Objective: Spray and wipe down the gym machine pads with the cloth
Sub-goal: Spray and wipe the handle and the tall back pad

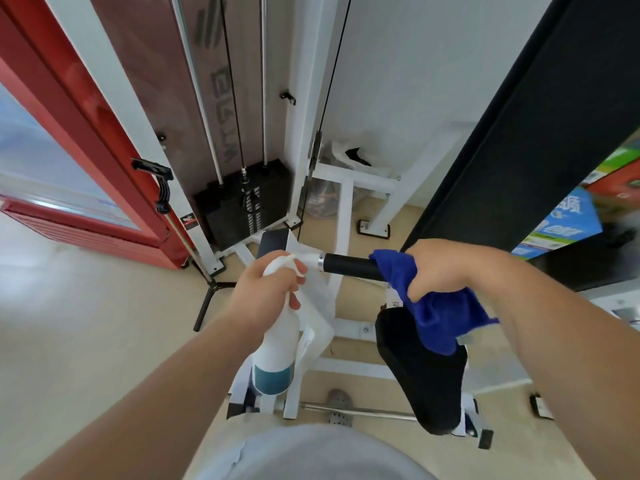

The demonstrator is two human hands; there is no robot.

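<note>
Beige floor (86,306) fills the left and bottom of the frame, with a white gym machine frame (343,202) rising through the centre and a black weight stack (246,202) behind it at centre left. Grey lettering runs down the brown panel (221,91) at upper centre, seen upside down and too blurred to read. A red cabinet (104,150) is cut off at the left edge; colourful boxes (568,223) at the right edge carry print too smeared to make out.

Left hand (266,289), at centre, is wrapped around the neck of a white spray bottle (277,348) with a teal band near its base; the nozzle is hidden under the fingers. Right hand (446,268), centre right, is clenched on a blue cloth (436,313), pressing it around the black handle grip (349,266), whose right end is covered. Below the cloth sits a black seat pad (419,382), matte and dark, its lower edge blurred.
</note>
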